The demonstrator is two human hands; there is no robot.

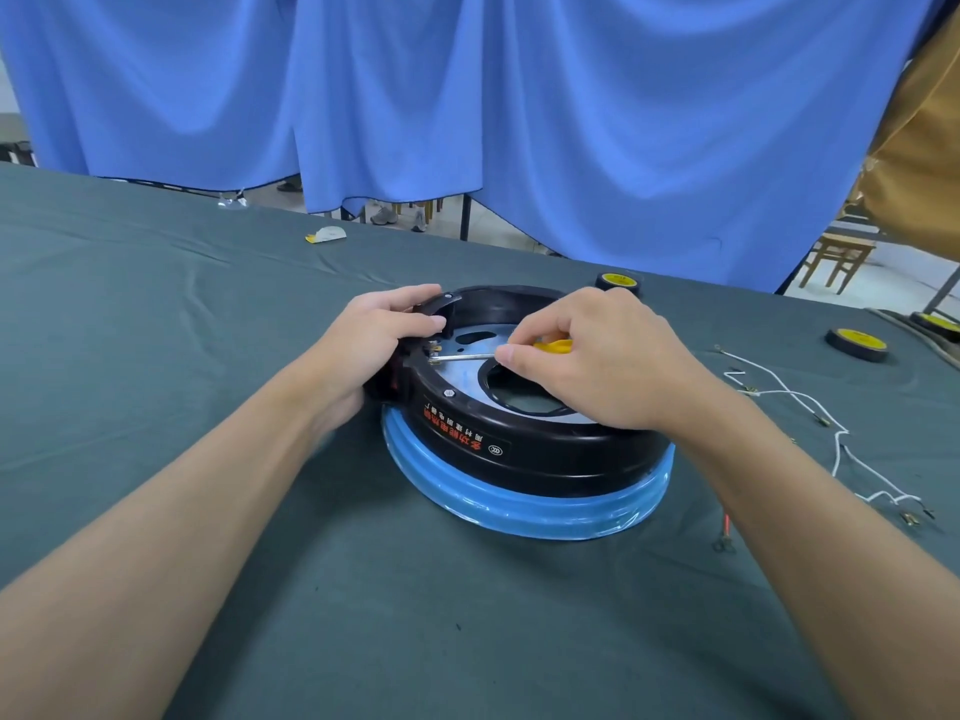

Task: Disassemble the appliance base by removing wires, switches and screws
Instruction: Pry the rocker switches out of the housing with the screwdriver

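The round appliance base [524, 449] lies upside down in the middle of the table, black shell on top of a blue rim, with a silver plate inside. My left hand [374, 340] grips the black handle part on its left side. My right hand [597, 361] holds a screwdriver [467, 357] with a yellow handle, mostly hidden in the palm. The metal shaft lies nearly flat and its tip touches a small fitting near the left inner wall. Loose white wires [810, 407] with terminals lie on the cloth to the right.
A dark green cloth [208, 356] covers the table. Black and yellow rolls stand at the back right [618, 282] and far right [856, 344]. A small white and yellow scrap [326, 234] lies at the back. Blue curtains hang behind, with a wooden chair beyond.
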